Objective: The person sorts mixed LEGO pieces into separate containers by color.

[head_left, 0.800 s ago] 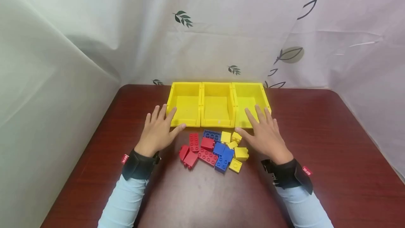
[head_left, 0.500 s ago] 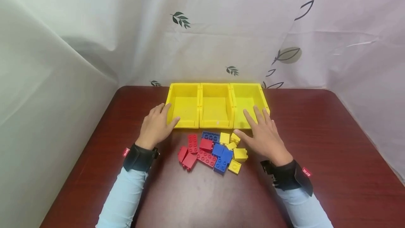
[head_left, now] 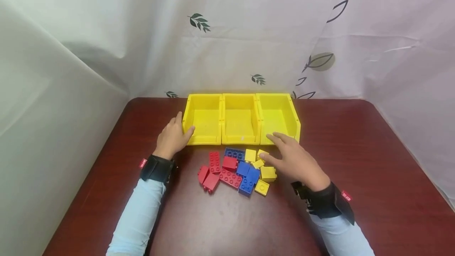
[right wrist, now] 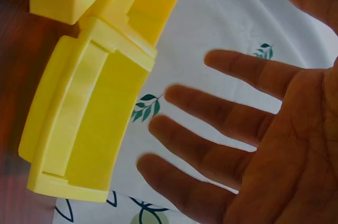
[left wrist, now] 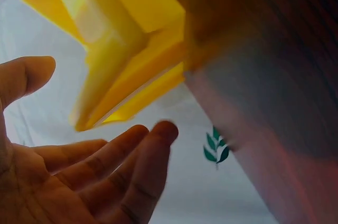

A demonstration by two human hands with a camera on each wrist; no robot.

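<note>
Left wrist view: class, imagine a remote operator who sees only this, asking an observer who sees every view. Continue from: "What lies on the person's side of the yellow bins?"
Observer: Red bricks, blue bricks and yellow bricks, on the table.
Operator: Is the right hand holding anything?
Observer: No; the right wrist view shows it holding nothing.
Operator: How many yellow bins are there?
Observer: Three, standing side by side in a row.
</note>
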